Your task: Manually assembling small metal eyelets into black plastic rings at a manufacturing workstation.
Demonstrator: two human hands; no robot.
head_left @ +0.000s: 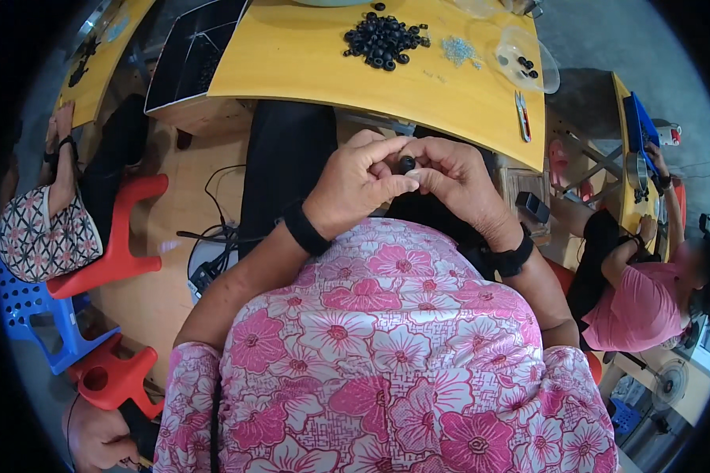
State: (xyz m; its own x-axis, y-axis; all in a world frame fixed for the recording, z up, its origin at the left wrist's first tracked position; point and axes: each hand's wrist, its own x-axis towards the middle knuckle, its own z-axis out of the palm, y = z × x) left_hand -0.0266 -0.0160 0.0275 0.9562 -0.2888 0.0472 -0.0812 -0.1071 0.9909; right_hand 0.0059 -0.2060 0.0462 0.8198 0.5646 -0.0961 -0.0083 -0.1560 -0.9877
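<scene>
Above my lap, at the near edge of the yellow table (292, 63), my two hands meet fingertip to fingertip. Between them sits a small round black part (407, 165), which looks like a ring or cap. My left hand (359, 181) has its thumb and forefinger closed at the part's left side. The fingers of my right hand (456, 175) pinch it from the right. On the table beyond lies a heap of similar black parts (383, 39). Beside it is a small pile of clear bits (459, 51). A clear plastic dish (550, 77) holds several black pieces.
Thread snips (522, 117) with red handles lie near the table's right edge. A black tray (183, 75) stands left of the table. Red stools (130, 229) and a blue stool (35, 311) are at left. Co-workers sit on both sides. Cables (225, 229) hang by my left leg.
</scene>
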